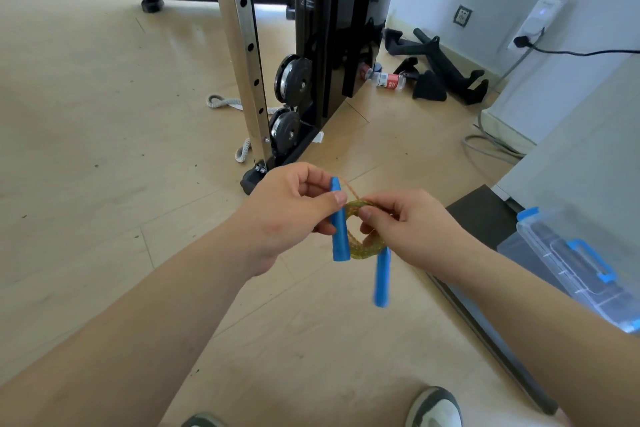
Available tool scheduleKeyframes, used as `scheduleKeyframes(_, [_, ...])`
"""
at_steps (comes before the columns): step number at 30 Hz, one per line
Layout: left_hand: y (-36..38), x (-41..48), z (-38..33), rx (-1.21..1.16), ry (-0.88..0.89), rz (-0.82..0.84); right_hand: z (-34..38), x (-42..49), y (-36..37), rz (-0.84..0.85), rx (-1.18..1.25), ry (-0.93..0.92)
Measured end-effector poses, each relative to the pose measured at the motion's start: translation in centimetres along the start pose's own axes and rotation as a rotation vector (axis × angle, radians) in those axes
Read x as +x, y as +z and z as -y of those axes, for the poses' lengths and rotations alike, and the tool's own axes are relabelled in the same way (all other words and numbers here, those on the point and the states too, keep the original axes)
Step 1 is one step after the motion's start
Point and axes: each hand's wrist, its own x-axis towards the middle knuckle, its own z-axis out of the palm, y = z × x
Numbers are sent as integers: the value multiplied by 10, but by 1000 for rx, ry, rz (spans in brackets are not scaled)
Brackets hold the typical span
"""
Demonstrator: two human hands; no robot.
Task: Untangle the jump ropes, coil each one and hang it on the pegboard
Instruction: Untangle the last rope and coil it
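Two blue grips on one yellow-green rope (pixel 363 248), wound into a small coil, held in the air above the floor (pixel 104 114). Left hand (pixel 287 208) curled round the handle (pixel 338 222), thumb pressed on it, handle near upright. Right hand (pixel 412 225) at 3 o'clock from the left, fingertips narrow, pinching the coil's top. Second handle (pixel 382 277) dangling at 6 o'clock from the coil, blurred. Rack (pixel 249 55) at 12 o'clock from the hands, bottle (pixel 389 80) at 1 o'clock, bin (pixel 571 263) at 4 o'clock, shoe (pixel 434 406) at 6 o'clock.
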Motion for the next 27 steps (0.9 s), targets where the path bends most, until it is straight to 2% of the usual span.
scheduleKeyframes(4, [3, 2, 4, -31, -29, -65, 3, -2, 5, 16, 23, 37])
scheduleKeyframes(11, [20, -2, 5, -249, -33, -160, 12, -10, 17, 27, 54, 79])
scheduleKeyframes(19, [27, -6, 8, -31, 154, -101, 12, -11, 7, 15, 283, 207])
scheduleKeyframes(22, [26, -7, 10, -26, 174, -50, 9, -12, 5, -6, 259, 189])
scheduleKeyframes(27, [20, -5, 11, 183, 327, -77, 6, -13, 1, -53, 100, 119])
